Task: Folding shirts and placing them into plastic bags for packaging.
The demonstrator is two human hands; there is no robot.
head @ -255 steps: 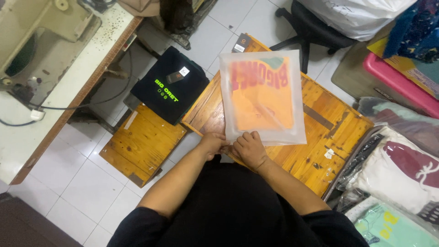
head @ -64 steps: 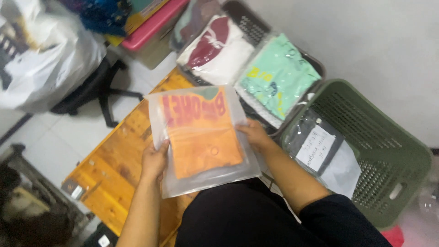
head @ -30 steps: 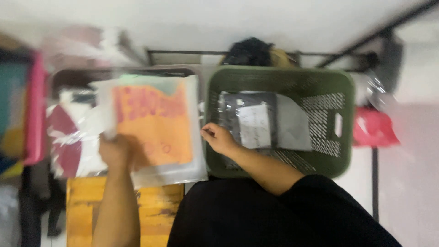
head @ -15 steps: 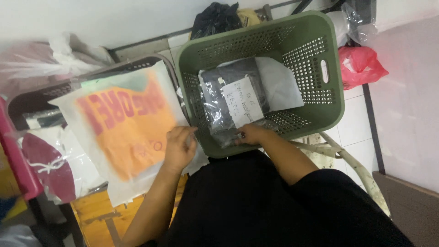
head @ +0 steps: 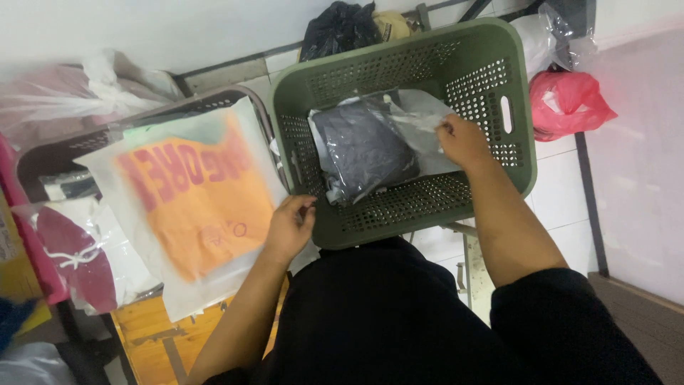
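My left hand (head: 288, 226) grips the right edge of a frosted plastic bag holding a folded orange garment (head: 197, 200), held out to the left of a green perforated basket (head: 403, 208). My right hand (head: 462, 140) reaches into the basket and pinches the grey plastic of a packaged dark garment (head: 367, 149) lying on the basket floor.
A dark crate at the left holds bagged garments, one maroon and white (head: 70, 251). A wooden pallet (head: 153, 336) lies below it. A red plastic bag (head: 568, 102) and a black bag (head: 339, 26) sit on the tiled floor beyond the basket. A pink tub edge is at the far left.
My view has swung from the wooden pallet to the green basket. The orange bag went from both hands to my left hand alone, and my right hand moved into the basket onto the dark package.
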